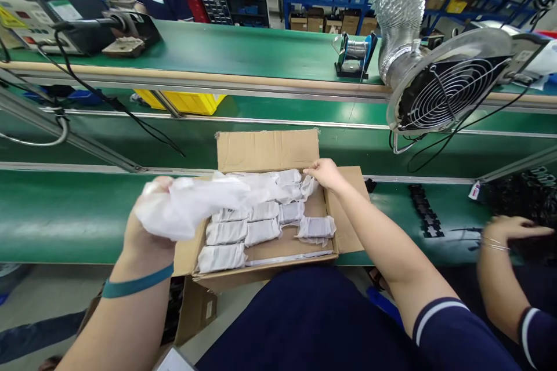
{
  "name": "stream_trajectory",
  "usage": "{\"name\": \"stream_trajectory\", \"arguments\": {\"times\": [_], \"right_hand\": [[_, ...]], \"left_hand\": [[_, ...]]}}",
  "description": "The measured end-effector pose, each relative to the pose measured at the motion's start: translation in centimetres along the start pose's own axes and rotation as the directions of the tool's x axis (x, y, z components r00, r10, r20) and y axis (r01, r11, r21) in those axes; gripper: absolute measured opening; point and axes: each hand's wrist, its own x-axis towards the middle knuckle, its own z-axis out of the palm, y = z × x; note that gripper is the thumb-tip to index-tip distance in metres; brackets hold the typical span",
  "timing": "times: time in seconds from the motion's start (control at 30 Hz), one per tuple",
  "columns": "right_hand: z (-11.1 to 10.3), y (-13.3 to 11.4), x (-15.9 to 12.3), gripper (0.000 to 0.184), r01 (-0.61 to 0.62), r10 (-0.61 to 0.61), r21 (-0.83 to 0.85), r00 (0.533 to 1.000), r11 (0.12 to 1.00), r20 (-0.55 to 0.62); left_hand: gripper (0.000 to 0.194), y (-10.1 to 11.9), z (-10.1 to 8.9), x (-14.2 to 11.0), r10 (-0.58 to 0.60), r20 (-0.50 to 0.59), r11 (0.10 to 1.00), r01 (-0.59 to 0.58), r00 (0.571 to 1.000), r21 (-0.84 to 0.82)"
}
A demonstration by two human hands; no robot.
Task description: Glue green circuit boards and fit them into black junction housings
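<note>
An open cardboard box (267, 151) sits in front of me on the green bench. Inside it lie several small white-wrapped packages (263, 232) in rows, with one package (317, 227) apart at the right. My left hand (152, 214) is closed on crumpled white wrapping (195, 203), which stretches over the box's left side and hides some packages. At the box's far right corner, my right hand (324, 174) pinches the thin white wrapping (308, 185) of a package there. Its fingertips are partly hidden.
A fume fan (448, 93) with a foil duct hangs at the right. On the upper shelf stand a solder wire reel (357, 52) and a soldering station (65, 17). A yellow bin (195, 102) sits below. A co-worker's hand (513, 229) is near black parts (424, 211).
</note>
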Motion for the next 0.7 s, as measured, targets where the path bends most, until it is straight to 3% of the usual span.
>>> {"name": "stream_trajectory", "arguments": {"times": [0.1,0.2,0.27,0.37,0.47,0.57,0.63,0.7], "right_hand": [[-0.3,-1.4,0.5,0.029,-0.031,0.028,0.073,0.999,0.997,0.039],[-0.6,-2.5,0.9,0.034,-0.066,0.058,0.094,0.994,0.993,0.092],[-0.7,-3.1,1.0,0.037,-0.083,0.071,0.087,0.990,0.993,0.124],[-0.5,-3.8,1.1,0.040,-0.089,0.078,0.071,0.986,0.993,0.150],[-0.2,-4.4,0.8,0.040,-0.090,0.084,0.036,0.985,0.995,0.148],[0.1,-4.4,-0.1,0.033,-0.075,0.049,0.117,0.976,0.990,0.213],[0.5,-4.0,-0.8,0.030,-0.078,0.006,0.238,0.957,0.968,0.290],[1.0,-3.4,-1.6,0.031,-0.106,0.003,0.324,0.953,0.940,0.304]], "left_hand": [[0.040,-3.2,-0.9,-2.7,-0.160,0.010,0.987,0.160,0.987,0.017],[0.038,-6.8,-1.0,-6.0,-0.271,0.084,0.955,0.257,0.959,0.150],[0.036,-8.9,-0.8,-8.2,-0.273,0.173,0.929,0.213,0.946,0.304],[0.032,-10.7,-0.6,-10.7,-0.209,0.337,0.875,0.021,0.918,0.484],[0.033,-11.1,-0.7,-12.0,-0.184,0.434,0.843,-0.086,0.882,0.531],[0.036,-10.1,0.4,-11.5,-0.167,0.464,0.822,-0.137,0.870,0.553],[0.045,-9.2,2.6,-9.9,-0.158,0.443,0.798,-0.150,0.882,0.584],[0.064,-8.4,6.0,-7.7,-0.168,0.398,0.752,-0.143,0.902,0.643]]}}
